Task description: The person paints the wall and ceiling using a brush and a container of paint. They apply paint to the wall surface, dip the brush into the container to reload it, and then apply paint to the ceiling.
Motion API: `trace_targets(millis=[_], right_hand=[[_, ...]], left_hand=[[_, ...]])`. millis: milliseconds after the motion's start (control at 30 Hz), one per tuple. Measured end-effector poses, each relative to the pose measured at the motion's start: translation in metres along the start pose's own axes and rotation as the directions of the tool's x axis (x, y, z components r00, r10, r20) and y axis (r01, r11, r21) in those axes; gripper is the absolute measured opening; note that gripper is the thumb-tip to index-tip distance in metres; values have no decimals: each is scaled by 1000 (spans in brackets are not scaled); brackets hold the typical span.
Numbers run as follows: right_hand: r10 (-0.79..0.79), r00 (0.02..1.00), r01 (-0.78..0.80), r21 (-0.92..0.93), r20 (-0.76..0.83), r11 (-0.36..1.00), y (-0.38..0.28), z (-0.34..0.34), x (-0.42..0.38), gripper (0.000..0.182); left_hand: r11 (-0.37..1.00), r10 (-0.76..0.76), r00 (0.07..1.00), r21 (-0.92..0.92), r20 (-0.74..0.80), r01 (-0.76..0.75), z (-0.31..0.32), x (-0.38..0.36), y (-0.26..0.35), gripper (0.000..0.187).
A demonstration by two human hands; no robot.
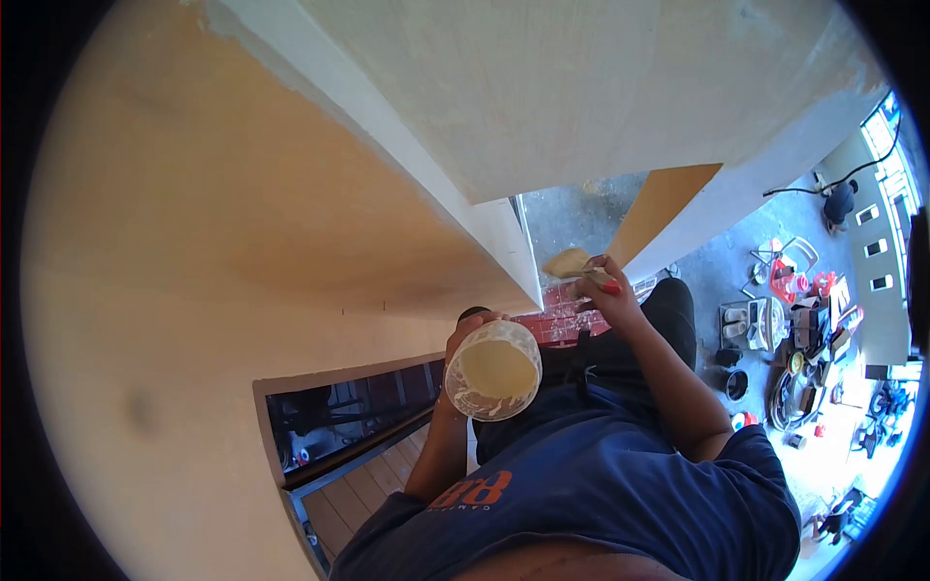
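My left hand (465,334) is wrapped round the far side of a clear plastic tub (469,405), held in front of my body. Pale cream paint (502,368) lies in the tub, and white smears coat its inner wall. To the right, my right hand (612,302) is closed on a paintbrush (566,262) with a red-tipped handle. Its wide, cream-coloured bristles point left, apart from the tub and just in front of the wall corner. A small dark round thing (474,314) shows beside my left fingers; I cannot make out what it is.
A large cream wall (242,194) rises on the left, with a framed opening (363,412) low in it. A pale overhead surface (581,87) juts across the top. Far below right are a chair (799,254), boxes, buckets and a crouching person (840,205).
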State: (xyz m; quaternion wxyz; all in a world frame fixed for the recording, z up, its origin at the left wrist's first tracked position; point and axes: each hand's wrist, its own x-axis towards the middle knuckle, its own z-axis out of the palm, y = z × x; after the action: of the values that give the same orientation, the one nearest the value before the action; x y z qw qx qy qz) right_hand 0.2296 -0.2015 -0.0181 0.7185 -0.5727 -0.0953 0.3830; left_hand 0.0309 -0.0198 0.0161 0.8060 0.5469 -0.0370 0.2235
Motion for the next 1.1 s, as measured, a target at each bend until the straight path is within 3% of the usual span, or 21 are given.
trace_targets(millis=[33, 100, 133, 167, 233, 367, 433, 467, 533, 567, 633, 700, 767, 900, 933, 967, 1000, 1100], right_hand=[[6, 1000, -6, 6, -4, 1000, 3, 3, -3, 41], [-180, 967, 213, -188, 178, 959, 6, 6, -5, 39], [-44, 974, 43, 8, 222, 999, 5, 7, -7, 37], [-42, 974, 41, 9, 222, 999, 7, 6, -5, 37], [78, 976, -107, 133, 202, 985, 10, 5, 1, 33], [218, 970, -215, -34, 112, 976, 6, 16, 1, 29], [186, 958, -230, 195, 219, 953, 2, 17, 0, 22], [196, 954, -241, 191, 225, 952, 1, 20, -1, 22], [183, 967, -185, -9, 179, 983, -9, 32, -2, 17], [190, 965, -191, -9, 183, 981, -14, 37, -3, 17], [-33, 986, 87, -337, 162, 938, -34, 50, -7, 17], [-36, 986, 74, -231, 164, 970, -59, 66, -11, 14], [-300, 943, 330, -277, 145, 902, -71, 80, -10, 10], [-445, 895, 429, -307, 18, 850, -75, 116, 4, 9], [-534, 846, 511, -321, 20, 798, -67, 123, 10, 10], [-615, 788, 587, -334, 25, 738, -57, 127, 17, 11], [-613, 790, 568, -356, -17, 742, -43, 128, 30, 14], [-610, 791, 544, -414, -38, 730, -18, 124, 47, 16]], left_hand=[[1000, -10, 1000, 0, 0, 10, -1, -1, 0, 115], [998, -38, 999, -50, 10, 38, -1, 0, -1, 116], [998, -39, 999, -50, 9, 40, 1, 0, -2, 116], [995, -41, 999, -92, -6, 40, 3, 0, -1, 116], [991, -38, 999, -131, -20, 35, 4, 2, -1, 116], [1000, -5, 1000, 4, -29, 5, 4, -3, 1, 115], [999, -27, 997, 30, -77, 29, 3, -5, 1, 115], [994, 14, 999, 111, -50, -8, 0, -4, 1, 114], [980, 52, 998, 194, -25, -47, -1, -3, 0, 114], [979, 52, 998, 201, -46, -42, 1, -3, 1, 113], [978, 47, 996, 207, -69, -32, 5, -1, 5, 112], [974, 32, 993, 225, -115, -5, 8, 2, 9, 35], [964, 46, 992, 267, -122, -12, 9, 2, 11, 34], [958, 69, 981, 287, -184, -14, 15, 4, 11, 28], [959, 71, 982, 284, -175, -18, 10, 3, 10, 28], [962, 20, 990, 272, -142, 20, 3, -4, 7, 66], [963, -33, 993, 261, -112, 61, -1, -7, 6, 108], [949, 87, 995, 308, -47, -69, 0, -5, 5, 111]])
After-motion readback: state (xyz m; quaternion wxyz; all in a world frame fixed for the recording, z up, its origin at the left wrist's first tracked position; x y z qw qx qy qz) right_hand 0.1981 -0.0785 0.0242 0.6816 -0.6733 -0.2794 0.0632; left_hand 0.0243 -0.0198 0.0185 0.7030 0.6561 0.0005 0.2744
